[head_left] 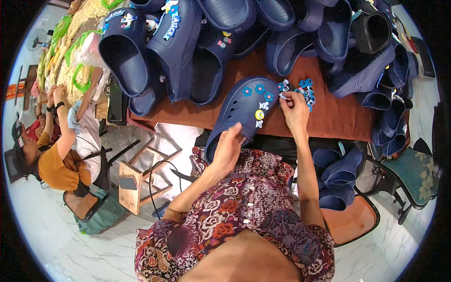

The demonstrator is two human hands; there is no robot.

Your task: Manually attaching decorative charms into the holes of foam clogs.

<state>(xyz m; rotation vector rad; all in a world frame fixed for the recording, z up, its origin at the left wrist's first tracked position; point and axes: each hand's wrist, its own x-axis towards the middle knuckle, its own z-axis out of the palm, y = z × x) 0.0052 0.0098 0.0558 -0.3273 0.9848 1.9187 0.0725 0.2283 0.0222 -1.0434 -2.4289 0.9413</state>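
My left hand (227, 149) grips a navy clog (235, 98) by its heel end, thumb on top, at the near edge of the brown-covered table. Blue flower charms and white and yellow charms sit in the clog's upper. Right of its toe, my right hand (295, 113) has its fingers pinched at a small pile of shoe charms (307, 92), mostly blue flowers with some black and white pieces. A charm seems to be between the fingertips, which partly hide it.
Several navy clogs (124, 51) crowd the table's far side and right end. More clogs (342, 169) rest on an orange-seated chair (354, 221) below. A wooden stool (131, 181) stands at left. Beyond it a person in an orange top (58, 164) works by a pale heap (87, 19).
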